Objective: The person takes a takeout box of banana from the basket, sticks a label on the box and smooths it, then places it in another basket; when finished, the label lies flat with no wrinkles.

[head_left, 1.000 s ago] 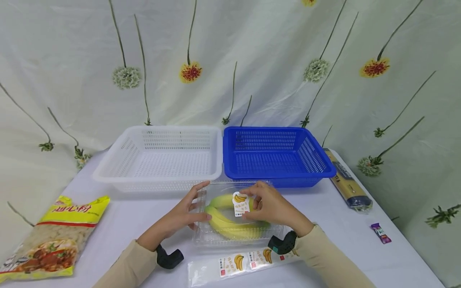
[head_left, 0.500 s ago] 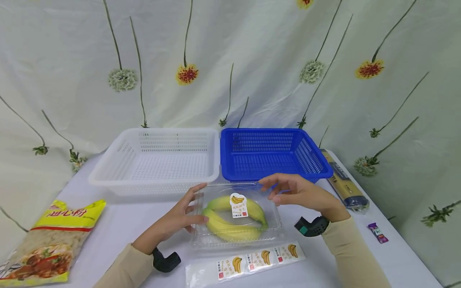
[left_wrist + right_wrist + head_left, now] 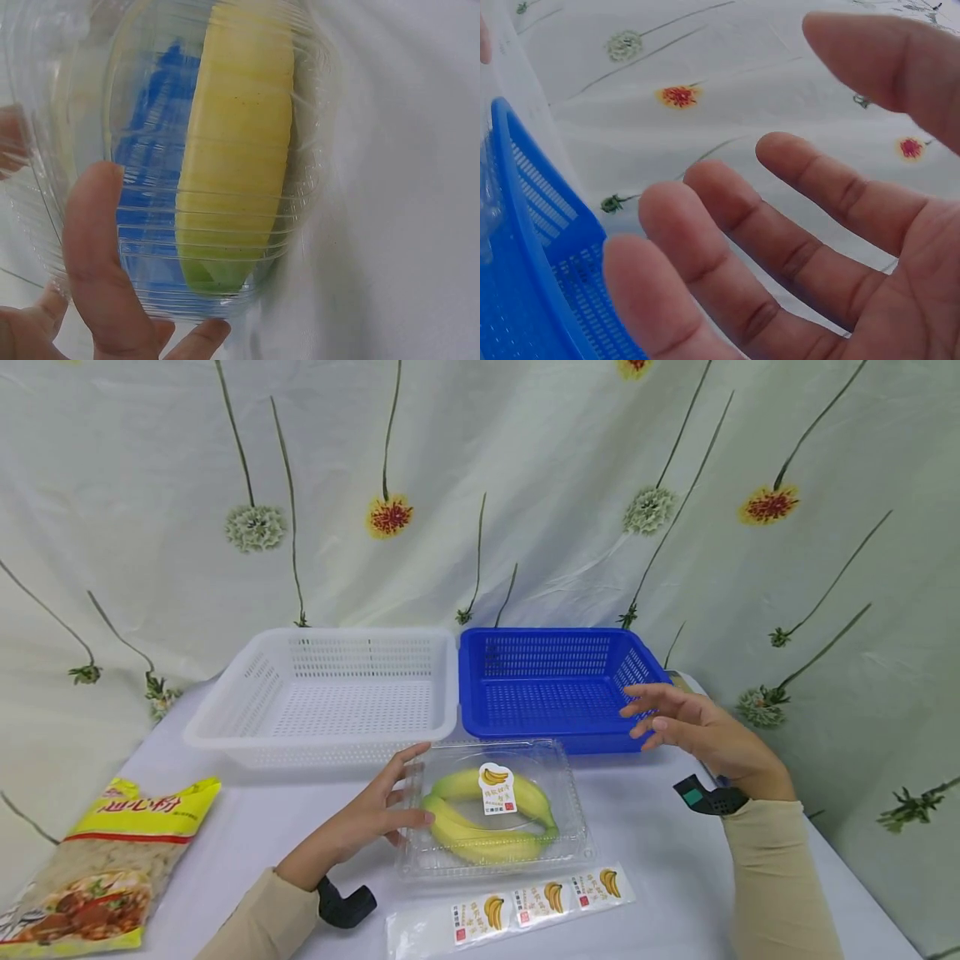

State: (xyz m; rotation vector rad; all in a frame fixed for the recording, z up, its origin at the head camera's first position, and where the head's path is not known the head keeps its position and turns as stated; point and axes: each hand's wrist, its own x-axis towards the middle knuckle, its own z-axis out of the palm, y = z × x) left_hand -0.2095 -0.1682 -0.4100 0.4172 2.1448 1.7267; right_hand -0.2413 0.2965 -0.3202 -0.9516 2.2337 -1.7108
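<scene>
A clear plastic clamshell box (image 3: pixel 573 827) lies on the table with yellow bananas (image 3: pixel 487 843) inside. On its lid is a white banana label (image 3: pixel 497 788). My left hand (image 3: pixel 375 810) grips the box's left side. In the left wrist view the thumb (image 3: pixel 94 247) lies on the clear plastic and other fingertips show at its end, with a banana (image 3: pixel 236 150) behind the plastic. My right hand (image 3: pixel 705 731) is raised near the blue basket's right corner, fingers loosely bent. Nothing is between those fingers (image 3: pixel 697 225) in the right wrist view.
A white basket (image 3: pixel 322 743) and a blue basket (image 3: pixel 547 727) stand side by side behind the box. A strip of banana labels (image 3: pixel 510 914) lies in front. At left is a yellow food bag (image 3: pixel 112 868). My right arm partly hides a package (image 3: pixel 686 683) at the far right.
My right hand has let go of the label, now on the lid, and moved right and up, away from the box. My left hand stays at the box's left side.
</scene>
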